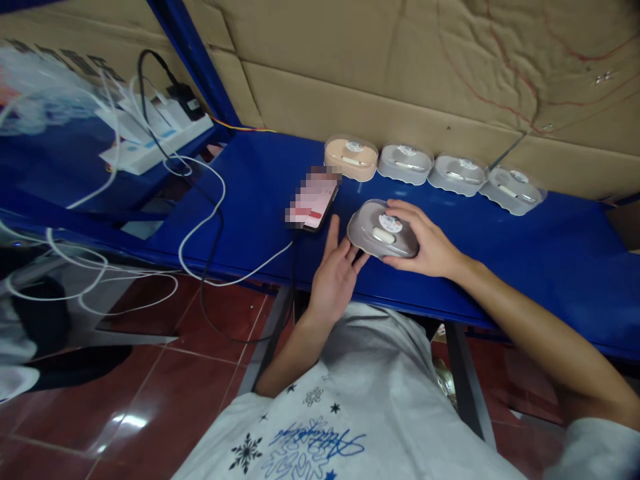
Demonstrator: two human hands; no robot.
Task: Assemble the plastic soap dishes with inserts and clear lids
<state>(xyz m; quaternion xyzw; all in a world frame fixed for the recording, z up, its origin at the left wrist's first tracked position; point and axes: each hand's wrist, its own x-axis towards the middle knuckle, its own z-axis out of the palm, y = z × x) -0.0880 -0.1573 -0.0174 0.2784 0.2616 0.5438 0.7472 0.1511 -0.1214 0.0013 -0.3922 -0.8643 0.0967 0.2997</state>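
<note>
My right hand (425, 245) is wrapped round the right end of a grey oval box with a clear lid (363, 230), holding it tilted above the blue table. A round white label and a white oblong piece show on the lid. Just left of the box, my left hand (336, 280) has its fingers spread, the thumb pointing up. Some of its fingertips are at or under the box's lower left edge; I cannot tell if they bear it. A phone (315, 200) with a pink, partly blurred screen lies beyond my left hand, a cable at its lower end.
Along the cardboard wall (350, 80) stand similar boxes: a peach one (351, 159) and three grey ones (405, 164). A white power strip (165, 143) with plugs is at the left. White cables (223, 193) loop over the table edge. A person's dark shoe (85, 360) shows lower left.
</note>
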